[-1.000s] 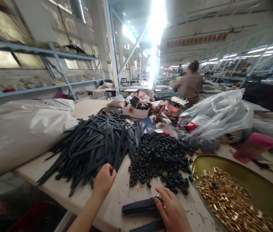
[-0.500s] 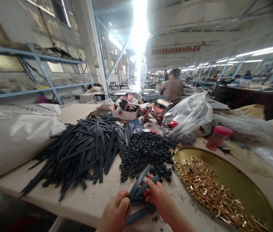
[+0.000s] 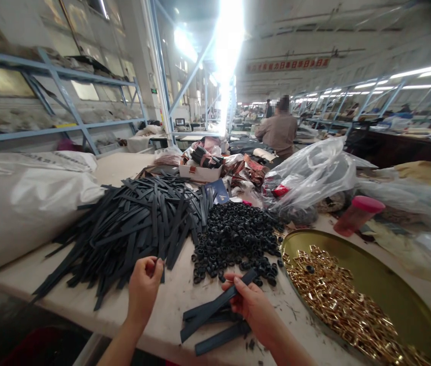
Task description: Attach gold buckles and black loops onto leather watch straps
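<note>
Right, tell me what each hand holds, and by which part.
The right hand pinches a long, flat, blackish, leather-like strip near its far end. The left hand is closed, but whether it grips anything cannot be told.

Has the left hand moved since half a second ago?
Yes: judged against the heap of black rings, the left hand has moved leftward and forward, toward the strip pile.

Chinese characters on a banner [image 3: 288, 65], upper right of the frame: "日" repeats; others blur.
Markings on the white sack [image 3: 21, 208] at left and blue card [image 3: 217, 191] at centre are unreadable.
</note>
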A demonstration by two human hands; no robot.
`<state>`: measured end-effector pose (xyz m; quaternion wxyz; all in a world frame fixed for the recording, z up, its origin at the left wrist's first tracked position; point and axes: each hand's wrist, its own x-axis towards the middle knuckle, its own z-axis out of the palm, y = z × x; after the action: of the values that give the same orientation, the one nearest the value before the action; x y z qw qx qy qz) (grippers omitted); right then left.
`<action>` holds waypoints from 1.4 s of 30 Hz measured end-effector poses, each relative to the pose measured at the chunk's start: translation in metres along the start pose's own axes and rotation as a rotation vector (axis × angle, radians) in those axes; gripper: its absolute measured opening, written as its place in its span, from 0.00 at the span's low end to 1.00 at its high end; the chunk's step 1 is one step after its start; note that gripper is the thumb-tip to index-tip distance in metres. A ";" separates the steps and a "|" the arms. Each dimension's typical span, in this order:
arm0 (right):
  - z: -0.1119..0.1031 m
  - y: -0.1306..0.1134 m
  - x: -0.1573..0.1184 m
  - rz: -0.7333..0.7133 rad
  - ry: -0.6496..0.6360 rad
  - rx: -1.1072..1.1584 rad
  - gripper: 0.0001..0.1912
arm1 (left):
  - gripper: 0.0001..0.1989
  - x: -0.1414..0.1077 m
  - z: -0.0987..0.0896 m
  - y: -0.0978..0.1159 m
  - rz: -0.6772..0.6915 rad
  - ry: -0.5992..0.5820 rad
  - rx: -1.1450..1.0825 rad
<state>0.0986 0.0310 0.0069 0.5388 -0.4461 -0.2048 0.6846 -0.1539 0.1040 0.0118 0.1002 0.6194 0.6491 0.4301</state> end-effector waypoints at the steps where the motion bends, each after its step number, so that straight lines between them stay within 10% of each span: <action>1: -0.001 -0.001 -0.001 -0.001 -0.011 0.004 0.21 | 0.13 0.008 0.001 -0.006 -0.004 -0.009 0.022; 6: -0.001 0.002 -0.008 0.003 -0.060 -0.027 0.22 | 0.22 -0.007 0.009 0.022 0.119 -0.107 0.041; 10: 0.004 0.007 -0.012 -0.027 -0.103 -0.207 0.22 | 0.25 -0.051 0.022 0.082 -0.031 -0.843 -0.356; 13: -0.012 0.001 -0.013 -0.105 -0.099 -0.407 0.21 | 0.17 -0.069 0.034 0.101 -0.231 -1.110 -0.519; 18: -0.070 -0.017 -0.009 -0.434 0.214 -1.217 0.11 | 0.15 -0.081 0.043 0.097 -0.667 -1.085 -0.665; 23: -0.084 -0.012 0.005 -0.462 0.157 -1.663 0.14 | 0.14 -0.095 0.038 0.111 -0.902 -1.038 -0.851; 34: -0.103 -0.018 -0.001 -0.378 0.190 -1.381 0.05 | 0.14 -0.111 0.031 0.124 -0.913 -1.138 -0.866; 38: -0.089 -0.020 -0.020 -0.369 0.153 -1.155 0.11 | 0.11 -0.122 0.037 0.125 -0.657 -1.110 -0.722; 42: -0.065 -0.016 -0.041 -0.179 0.079 -0.422 0.15 | 0.12 -0.126 0.039 0.129 -0.328 -1.024 -0.516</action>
<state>0.1624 -0.0149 0.0012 0.4997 -0.5556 -0.3607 0.5582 -0.0087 -0.0093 0.0258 0.6130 0.5953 0.4798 0.1993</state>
